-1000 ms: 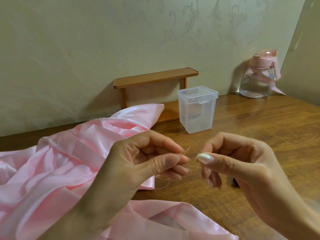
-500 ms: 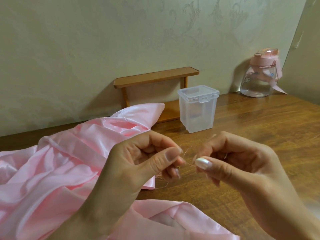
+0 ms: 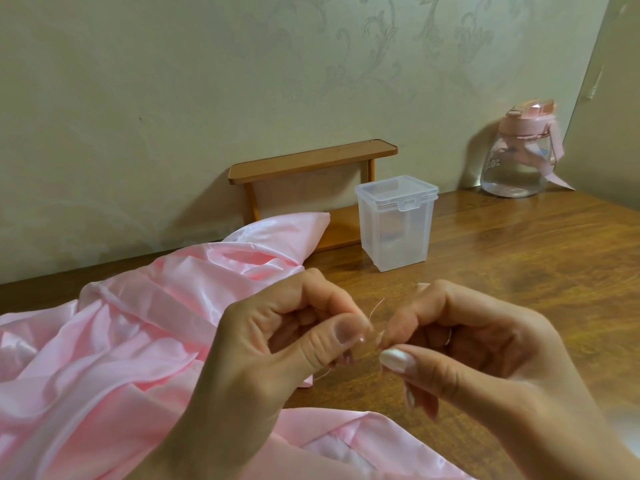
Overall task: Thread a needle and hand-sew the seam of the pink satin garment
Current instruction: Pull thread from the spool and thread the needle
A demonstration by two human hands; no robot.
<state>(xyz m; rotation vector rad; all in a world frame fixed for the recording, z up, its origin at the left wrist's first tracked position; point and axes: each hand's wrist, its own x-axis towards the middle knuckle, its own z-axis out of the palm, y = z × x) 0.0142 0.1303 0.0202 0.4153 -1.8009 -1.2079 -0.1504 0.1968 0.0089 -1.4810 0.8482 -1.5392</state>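
The pink satin garment (image 3: pixel 114 341) lies crumpled over the left half of the wooden table (image 3: pixel 519 265), and a fold of it reaches under my wrists. My left hand (image 3: pixel 277 348) pinches a thin pale thread (image 3: pixel 374 308) between thumb and forefinger; a loose end curls up from the fingertips and another strand hangs below the hand. My right hand (image 3: pixel 460 344) pinches the same thread just to the right, its thumb and forefinger almost touching the left fingertips. I cannot make out a needle.
A clear lidded plastic box (image 3: pixel 396 221) stands behind my hands. Behind it, a small wooden shelf (image 3: pixel 311 161) stands against the wall. A clear water bottle with a pink lid (image 3: pixel 519 150) stands at the back right.
My two hands have come closer together, so the fingertips now nearly meet over the thread. The thread's loose end sticks up higher.
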